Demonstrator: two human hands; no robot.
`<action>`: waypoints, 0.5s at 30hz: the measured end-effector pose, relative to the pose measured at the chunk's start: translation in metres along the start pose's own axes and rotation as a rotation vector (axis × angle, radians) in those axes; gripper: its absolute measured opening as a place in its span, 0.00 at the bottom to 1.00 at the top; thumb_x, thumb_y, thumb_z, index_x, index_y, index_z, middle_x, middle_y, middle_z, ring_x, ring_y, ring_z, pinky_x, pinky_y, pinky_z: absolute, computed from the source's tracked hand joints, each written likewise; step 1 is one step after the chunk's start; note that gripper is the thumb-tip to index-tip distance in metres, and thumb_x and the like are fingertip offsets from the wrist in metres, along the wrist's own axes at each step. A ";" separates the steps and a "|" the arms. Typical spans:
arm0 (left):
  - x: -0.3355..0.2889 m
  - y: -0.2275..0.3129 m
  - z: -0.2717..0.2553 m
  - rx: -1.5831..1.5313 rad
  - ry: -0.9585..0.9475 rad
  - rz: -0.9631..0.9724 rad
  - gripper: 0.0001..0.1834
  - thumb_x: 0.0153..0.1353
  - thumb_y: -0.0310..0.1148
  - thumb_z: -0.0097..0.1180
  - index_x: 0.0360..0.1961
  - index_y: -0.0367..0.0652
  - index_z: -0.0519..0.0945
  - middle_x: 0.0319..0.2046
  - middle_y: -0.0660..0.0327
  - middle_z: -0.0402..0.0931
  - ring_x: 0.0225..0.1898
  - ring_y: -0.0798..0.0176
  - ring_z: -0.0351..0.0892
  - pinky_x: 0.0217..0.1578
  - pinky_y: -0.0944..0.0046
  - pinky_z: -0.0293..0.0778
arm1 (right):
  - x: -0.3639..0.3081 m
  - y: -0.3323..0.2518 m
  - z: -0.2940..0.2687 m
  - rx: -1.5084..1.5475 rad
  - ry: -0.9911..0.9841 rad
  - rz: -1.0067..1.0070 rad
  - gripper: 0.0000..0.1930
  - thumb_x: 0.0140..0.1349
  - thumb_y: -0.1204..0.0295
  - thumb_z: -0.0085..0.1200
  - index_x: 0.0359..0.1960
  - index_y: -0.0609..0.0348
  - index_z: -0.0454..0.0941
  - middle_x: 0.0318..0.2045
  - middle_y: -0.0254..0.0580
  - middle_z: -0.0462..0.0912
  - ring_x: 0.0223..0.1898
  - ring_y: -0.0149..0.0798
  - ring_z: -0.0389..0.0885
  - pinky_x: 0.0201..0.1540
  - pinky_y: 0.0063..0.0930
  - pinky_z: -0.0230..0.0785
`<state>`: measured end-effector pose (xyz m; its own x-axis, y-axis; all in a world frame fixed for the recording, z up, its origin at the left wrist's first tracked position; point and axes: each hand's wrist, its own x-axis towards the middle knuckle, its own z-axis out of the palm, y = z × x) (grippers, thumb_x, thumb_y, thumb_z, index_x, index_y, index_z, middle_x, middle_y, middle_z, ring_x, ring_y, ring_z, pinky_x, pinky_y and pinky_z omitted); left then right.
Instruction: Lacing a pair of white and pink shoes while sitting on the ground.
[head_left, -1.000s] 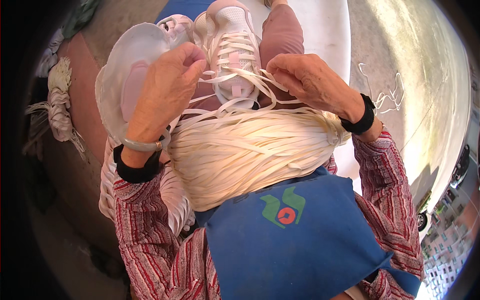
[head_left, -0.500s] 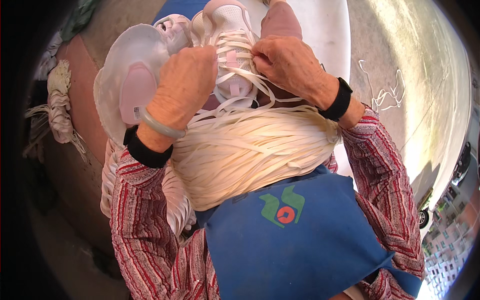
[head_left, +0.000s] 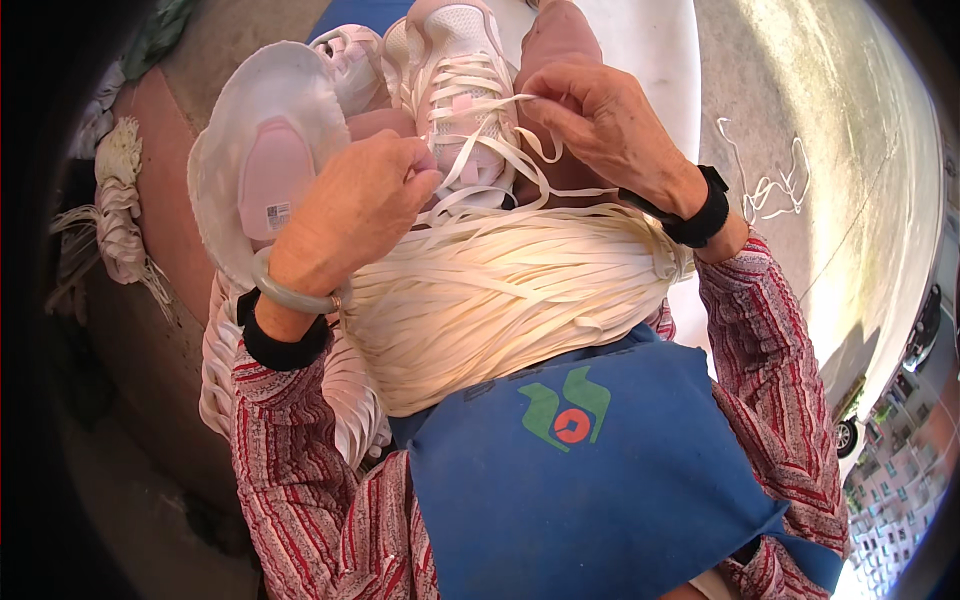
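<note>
A white and pink sneaker [head_left: 462, 103] stands at the top centre, with a flat cream shoelace [head_left: 505, 101] criss-crossed over its tongue. My right hand [head_left: 612, 125], to the right of the shoe, pinches a stretch of this lace and holds it out sideways. Left of the shoe's front, my left hand [head_left: 370, 195] is closed with curled fingers; whatever lies inside its grip is hidden. Across my lap, just below the shoe, lies a thick bundle of cream laces [head_left: 510, 290]. A dark strip [head_left: 648, 205] shows beside my right wrist, its kind unclear.
A translucent white shell with a pink insole [head_left: 275, 165] sits left of the shoe. Another sneaker [head_left: 350, 60] is behind it. A blue apron [head_left: 620, 500] covers my lap. Tied white laces [head_left: 120, 205] hang at far left; a loose white cord [head_left: 775, 190] lies on the right floor.
My left hand has come down and left, away from the eyelets. My right hand has moved right and slightly up, drawing a lace out from the shoe.
</note>
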<state>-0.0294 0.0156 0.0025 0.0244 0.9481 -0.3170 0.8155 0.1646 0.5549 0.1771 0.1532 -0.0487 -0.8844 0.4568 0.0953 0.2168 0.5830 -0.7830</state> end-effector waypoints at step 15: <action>-0.012 -0.018 0.022 -0.105 0.148 -0.003 0.09 0.57 0.30 0.57 0.35 0.35 0.79 0.39 0.50 0.76 0.39 0.46 0.77 0.40 0.54 0.72 | 0.017 -0.001 -0.024 -0.411 0.029 -0.174 0.06 0.61 0.74 0.56 0.39 0.59 0.81 0.26 0.35 0.78 0.31 0.28 0.76 0.36 0.20 0.69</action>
<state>-0.0320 -0.0045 -0.0206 -0.0697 0.9759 -0.2069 0.7505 0.1880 0.6336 0.1720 0.1767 -0.0315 -0.9118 0.3430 0.2258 0.2165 0.8688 -0.4453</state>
